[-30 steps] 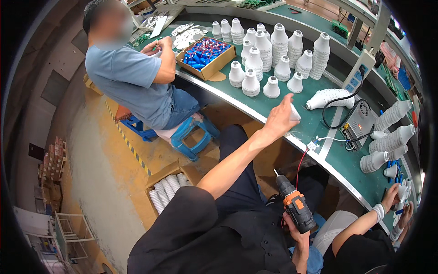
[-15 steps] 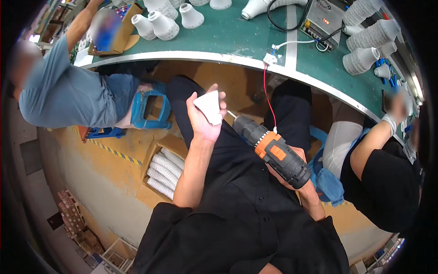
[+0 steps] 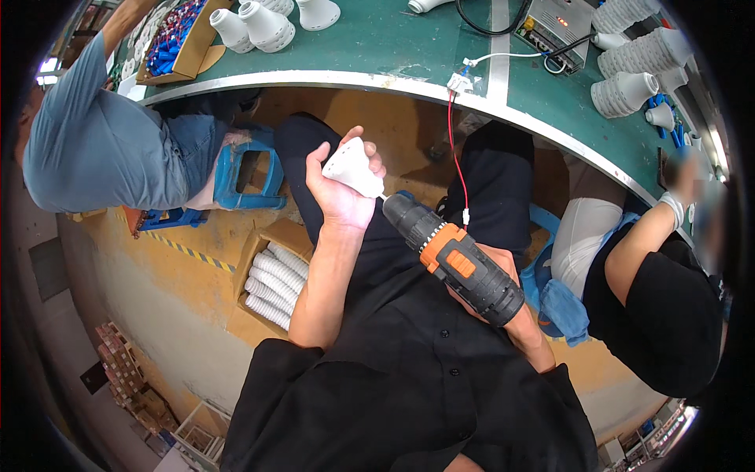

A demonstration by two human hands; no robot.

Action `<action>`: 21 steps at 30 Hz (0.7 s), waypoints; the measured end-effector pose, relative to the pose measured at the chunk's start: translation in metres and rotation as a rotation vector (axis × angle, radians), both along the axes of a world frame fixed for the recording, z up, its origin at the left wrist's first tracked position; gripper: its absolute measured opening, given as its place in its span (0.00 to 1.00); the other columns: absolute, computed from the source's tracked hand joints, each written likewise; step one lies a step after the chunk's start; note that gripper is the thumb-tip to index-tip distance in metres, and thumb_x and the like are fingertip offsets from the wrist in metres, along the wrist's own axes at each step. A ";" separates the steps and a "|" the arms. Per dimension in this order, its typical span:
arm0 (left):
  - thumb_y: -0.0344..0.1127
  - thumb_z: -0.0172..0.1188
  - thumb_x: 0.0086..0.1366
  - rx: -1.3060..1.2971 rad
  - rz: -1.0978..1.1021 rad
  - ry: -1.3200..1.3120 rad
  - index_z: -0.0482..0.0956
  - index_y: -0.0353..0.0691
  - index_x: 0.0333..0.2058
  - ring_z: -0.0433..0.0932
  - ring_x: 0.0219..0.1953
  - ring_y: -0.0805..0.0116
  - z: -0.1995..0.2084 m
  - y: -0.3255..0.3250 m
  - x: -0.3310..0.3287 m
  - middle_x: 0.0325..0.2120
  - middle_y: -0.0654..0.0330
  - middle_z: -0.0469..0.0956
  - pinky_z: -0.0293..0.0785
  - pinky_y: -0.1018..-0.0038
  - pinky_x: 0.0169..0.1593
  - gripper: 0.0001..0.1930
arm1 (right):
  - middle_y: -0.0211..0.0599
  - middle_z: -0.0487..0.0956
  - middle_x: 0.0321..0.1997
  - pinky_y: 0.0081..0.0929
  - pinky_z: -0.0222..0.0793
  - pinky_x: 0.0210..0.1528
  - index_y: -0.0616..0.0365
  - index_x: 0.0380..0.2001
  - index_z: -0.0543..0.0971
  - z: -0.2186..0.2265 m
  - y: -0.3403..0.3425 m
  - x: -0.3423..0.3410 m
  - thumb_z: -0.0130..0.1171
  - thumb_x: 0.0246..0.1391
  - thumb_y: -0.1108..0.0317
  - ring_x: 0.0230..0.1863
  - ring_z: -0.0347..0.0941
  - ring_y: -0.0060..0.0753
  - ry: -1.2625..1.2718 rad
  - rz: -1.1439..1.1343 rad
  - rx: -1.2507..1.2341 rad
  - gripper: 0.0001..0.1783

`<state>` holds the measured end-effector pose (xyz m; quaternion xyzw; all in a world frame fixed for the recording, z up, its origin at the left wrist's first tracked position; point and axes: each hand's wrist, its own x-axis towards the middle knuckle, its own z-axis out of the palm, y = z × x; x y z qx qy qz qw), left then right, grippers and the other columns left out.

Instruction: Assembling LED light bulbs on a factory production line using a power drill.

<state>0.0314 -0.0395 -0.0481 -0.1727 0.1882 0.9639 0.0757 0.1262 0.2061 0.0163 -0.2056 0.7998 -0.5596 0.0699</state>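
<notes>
My left hand (image 3: 340, 200) is closed round a white cone-shaped plastic lamp housing (image 3: 351, 167), with the fingers behind it and the thumb along its side. Its wider, holed end points up and left, its narrow end toward the drill. My right hand (image 3: 504, 262) grips a black and orange cordless drill (image 3: 454, 261) from below; the drill body hides most of the fingers. The bit meets or nearly meets the housing's narrow end; whether it goes inside cannot be seen.
A green workbench (image 3: 377, 51) holds several white housings (image 3: 266, 27), a metal power supply (image 3: 554, 31) and a dangling red wire (image 3: 458, 161). Left of my legs stands a carton (image 3: 250, 271) of stacked white parts. Co-workers sit on both sides, near blue stools (image 3: 252, 169).
My left hand has turned the lamp housing so its narrow end faces the drill. The drill has moved slightly left, and its bit has come up to the housing. The whole view has shifted a little.
</notes>
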 end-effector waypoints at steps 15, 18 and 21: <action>0.54 0.46 0.66 -0.056 -0.037 0.053 0.74 0.33 0.44 0.72 0.30 0.60 0.001 -0.001 -0.002 0.28 0.53 0.75 0.69 0.66 0.36 0.26 | 0.44 0.78 0.30 0.35 0.72 0.31 0.67 0.32 0.78 -0.005 -0.004 -0.005 0.66 0.43 0.74 0.28 0.77 0.49 0.040 0.013 -0.024 0.12; 0.54 0.45 0.66 -0.089 -0.040 0.084 0.76 0.32 0.43 0.72 0.29 0.60 0.000 -0.002 -0.002 0.27 0.52 0.76 0.69 0.66 0.36 0.27 | 0.45 0.78 0.31 0.35 0.73 0.32 0.67 0.33 0.78 -0.006 0.001 -0.003 0.66 0.43 0.74 0.29 0.78 0.50 -0.018 0.061 0.025 0.12; 0.55 0.45 0.67 -0.106 -0.038 0.093 0.76 0.32 0.43 0.72 0.29 0.59 0.001 -0.001 -0.002 0.27 0.52 0.76 0.69 0.66 0.35 0.28 | 0.45 0.78 0.31 0.35 0.73 0.32 0.67 0.33 0.78 -0.002 -0.001 -0.005 0.66 0.42 0.74 0.29 0.78 0.50 -0.023 0.044 -0.008 0.12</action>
